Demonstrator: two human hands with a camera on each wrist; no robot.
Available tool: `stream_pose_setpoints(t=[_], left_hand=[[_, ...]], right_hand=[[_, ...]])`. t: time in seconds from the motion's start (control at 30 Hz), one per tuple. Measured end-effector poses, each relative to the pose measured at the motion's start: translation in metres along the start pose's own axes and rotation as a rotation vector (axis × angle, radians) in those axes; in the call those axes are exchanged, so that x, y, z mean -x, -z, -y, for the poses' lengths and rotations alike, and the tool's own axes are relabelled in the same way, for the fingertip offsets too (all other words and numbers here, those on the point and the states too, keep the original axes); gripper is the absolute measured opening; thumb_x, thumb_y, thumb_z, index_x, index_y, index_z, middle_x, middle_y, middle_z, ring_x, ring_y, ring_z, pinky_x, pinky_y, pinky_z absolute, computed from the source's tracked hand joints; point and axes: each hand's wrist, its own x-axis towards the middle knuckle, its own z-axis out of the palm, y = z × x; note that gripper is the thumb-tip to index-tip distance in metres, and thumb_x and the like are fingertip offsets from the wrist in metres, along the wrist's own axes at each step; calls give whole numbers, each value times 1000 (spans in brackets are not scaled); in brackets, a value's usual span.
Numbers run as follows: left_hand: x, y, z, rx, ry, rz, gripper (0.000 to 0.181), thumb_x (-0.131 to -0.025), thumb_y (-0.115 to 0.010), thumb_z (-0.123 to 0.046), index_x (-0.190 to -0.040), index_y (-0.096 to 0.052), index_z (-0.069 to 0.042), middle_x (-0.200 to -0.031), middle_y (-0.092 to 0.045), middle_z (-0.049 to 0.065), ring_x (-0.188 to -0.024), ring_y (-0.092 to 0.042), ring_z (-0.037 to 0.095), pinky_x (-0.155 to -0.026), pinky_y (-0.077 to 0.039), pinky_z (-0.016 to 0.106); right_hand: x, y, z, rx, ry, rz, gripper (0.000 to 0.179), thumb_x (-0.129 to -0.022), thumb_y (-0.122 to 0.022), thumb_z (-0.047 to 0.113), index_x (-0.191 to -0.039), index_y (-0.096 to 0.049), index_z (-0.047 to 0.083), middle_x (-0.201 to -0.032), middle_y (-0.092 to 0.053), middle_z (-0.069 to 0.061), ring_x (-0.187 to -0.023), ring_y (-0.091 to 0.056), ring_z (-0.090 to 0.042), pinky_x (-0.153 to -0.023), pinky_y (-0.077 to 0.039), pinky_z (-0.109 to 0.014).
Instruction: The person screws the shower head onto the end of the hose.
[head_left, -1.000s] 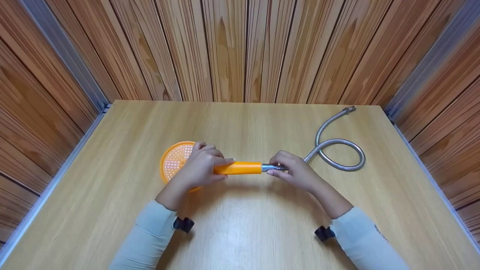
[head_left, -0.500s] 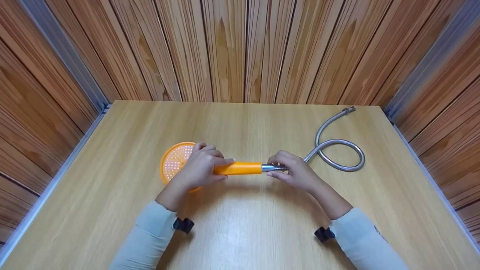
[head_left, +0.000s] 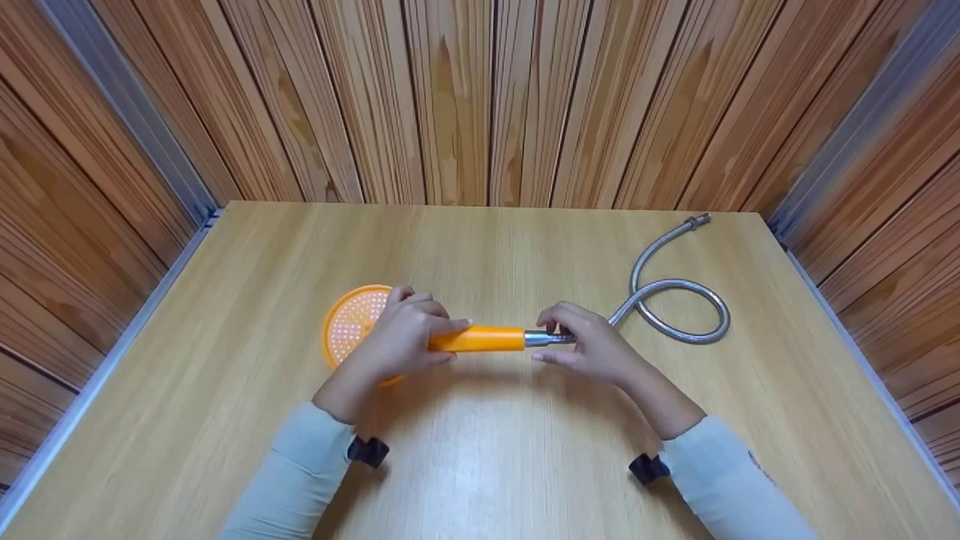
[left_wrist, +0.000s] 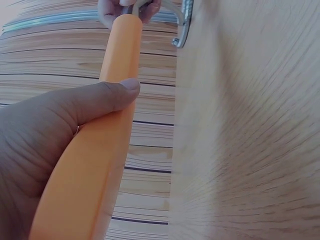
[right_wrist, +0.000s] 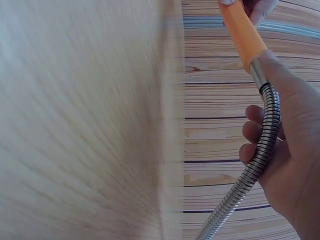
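An orange shower head is held above the table, its round perforated face to the left and its handle pointing right. My left hand grips the handle near the face, the thumb lying along it in the left wrist view. A silver end fitting of the metal shower hose meets the handle's end. Around the hose just behind that fitting, my right hand has its fingers loosely curled. In the head view its thumb and forefinger stand slightly apart from the fitting.
The hose's loop lies on the wooden table at the right, its far end near the back edge. Wood-plank walls with metal corner strips enclose the back and sides.
My right thumb and forefinger have spread a little away from the fitting. The shower head has shifted very slightly; the hose loop stays where it was.
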Motion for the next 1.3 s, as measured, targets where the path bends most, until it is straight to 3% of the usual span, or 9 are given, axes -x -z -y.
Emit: stream_pose_setpoints(t=[0.13,0.3,0.83,1.3], left_hand=[[1,-1,1,5,-3,2,45,-79,-82,-34,-121,-71,-22,-94,-69,-3,-91,-50,17,-91,-25,44],[1,0,1,17,1,6,45,-79,-83,-32,-121,-71,-21,-94,-69,-3,-91,-50,17,-91,-26,44],[0,0,-1,-13,-12,-2,45,-78,-84,-31,-120,-72,-21,-92,-69,-1,-90,-51,19,-92,-27,45],[-4,-1,0,-84,-50,-29,47,-75,-85,-33,-120,-72,-23,-93,-68,1,-90,-50,20,-89,-28,43]], right_hand=[[0,-1,0,-14,22,8,26,-84,-79,22,-104,-64,14,-96,-59,7,-85,-56,-11,-78,-52,-29],[1,-1,-1,-7,5,22,23,-86,-75,28,-105,-66,17,-97,-58,10,-87,-57,-9,-80,-53,-30],[2,-2,0,43,-6,54,20,-94,-66,33,-105,-68,17,-93,-57,10,-81,-52,-10,-72,-47,-30],[1,-2,-1,-67,-101,95,15,-96,-62,31,-100,-66,17,-88,-57,8,-78,-51,-15,-70,-43,-33]])
